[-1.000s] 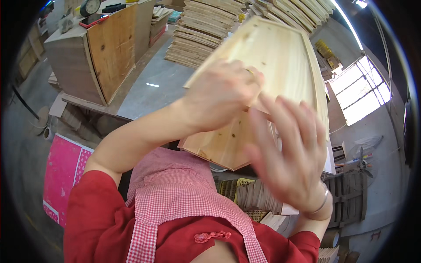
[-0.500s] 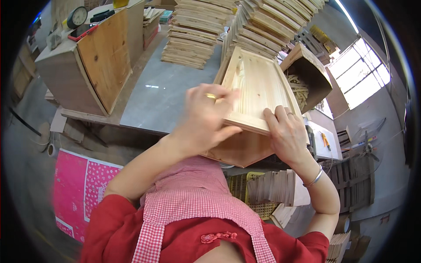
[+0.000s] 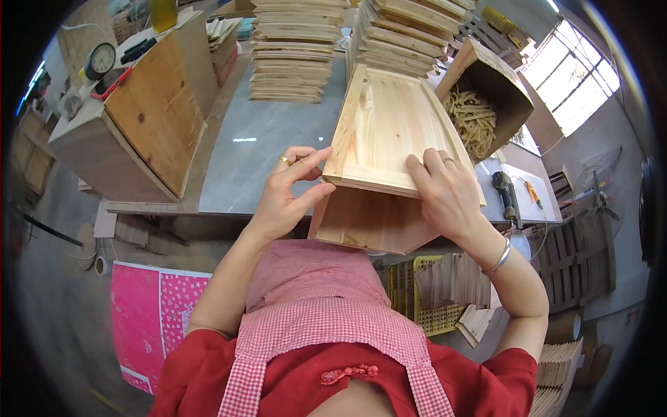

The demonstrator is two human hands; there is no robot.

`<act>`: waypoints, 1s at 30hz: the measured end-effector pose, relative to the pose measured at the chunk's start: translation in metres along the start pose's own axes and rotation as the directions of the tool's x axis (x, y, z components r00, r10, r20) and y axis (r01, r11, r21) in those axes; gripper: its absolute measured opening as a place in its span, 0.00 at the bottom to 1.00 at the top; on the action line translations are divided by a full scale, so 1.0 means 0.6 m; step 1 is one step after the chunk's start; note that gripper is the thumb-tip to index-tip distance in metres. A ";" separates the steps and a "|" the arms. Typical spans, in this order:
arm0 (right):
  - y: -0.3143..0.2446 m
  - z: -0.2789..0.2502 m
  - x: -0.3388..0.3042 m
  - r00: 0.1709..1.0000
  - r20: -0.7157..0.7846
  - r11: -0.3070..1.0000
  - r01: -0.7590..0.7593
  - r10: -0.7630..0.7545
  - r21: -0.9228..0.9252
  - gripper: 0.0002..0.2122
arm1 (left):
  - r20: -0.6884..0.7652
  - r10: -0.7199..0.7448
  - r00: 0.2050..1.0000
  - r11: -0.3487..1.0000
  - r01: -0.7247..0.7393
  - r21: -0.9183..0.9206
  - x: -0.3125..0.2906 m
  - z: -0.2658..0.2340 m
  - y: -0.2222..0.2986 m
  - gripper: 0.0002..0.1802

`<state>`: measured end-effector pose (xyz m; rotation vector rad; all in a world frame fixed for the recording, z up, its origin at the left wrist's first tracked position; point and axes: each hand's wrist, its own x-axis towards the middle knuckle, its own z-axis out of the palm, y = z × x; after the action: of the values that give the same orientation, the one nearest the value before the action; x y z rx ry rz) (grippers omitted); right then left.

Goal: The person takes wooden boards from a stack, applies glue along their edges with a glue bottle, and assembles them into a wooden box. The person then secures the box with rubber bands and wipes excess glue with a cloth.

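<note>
A pale wooden box (image 3: 389, 132) lies at the edge of the grey worktop, its upper face a recessed panel within a frame. Its near side is open, showing the wooden inside (image 3: 375, 219). At the box's near left corner, my left hand (image 3: 285, 194) pinches the frame between thumb and index finger. My right hand (image 3: 450, 191) is closed over the near edge towards the right, with fingertips on the panel and the thumb side hidden.
Tall stacks of wooden panels (image 3: 292, 52) stand behind. To the right are an open carton (image 3: 517, 104) of curled strips, a power tool (image 3: 506, 194) and orange-handled pliers (image 3: 533, 194). A wooden cabinet (image 3: 153, 111) stands left. Below sits a yellow crate (image 3: 434, 320) beside wooden pieces.
My left hand has moved from over the panel, where it was blurred, left to the box's near corner. My right hand keeps its hold on the near edge.
</note>
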<state>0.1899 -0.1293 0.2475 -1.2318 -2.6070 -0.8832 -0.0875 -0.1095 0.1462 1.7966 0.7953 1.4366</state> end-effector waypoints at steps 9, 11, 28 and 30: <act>-0.004 0.026 -0.007 0.998 -0.037 0.997 -0.050 0.052 0.052 0.09 | 0.053 -0.028 0.998 0.999 0.026 0.029 0.007 -0.005 -0.010 0.25; -0.007 0.037 -0.015 0.988 -0.139 0.998 -0.061 0.064 0.029 0.06 | 0.069 -0.031 0.997 0.999 0.034 -0.040 0.010 -0.004 -0.014 0.24; 0.028 0.058 -0.174 0.795 -0.177 0.576 -0.248 0.581 0.779 0.25 | 0.145 0.035 0.989 0.992 -0.052 0.119 0.015 -0.016 0.000 0.22; 0.028 0.089 -0.192 0.783 -0.144 0.494 -0.228 0.605 0.839 0.24 | 0.144 0.041 0.989 0.991 -0.058 0.118 0.016 -0.014 0.002 0.22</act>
<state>0.2852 -0.1678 0.1714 -1.1307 -1.7854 0.1458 -0.0941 -0.1012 0.1536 1.9995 0.7842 1.2986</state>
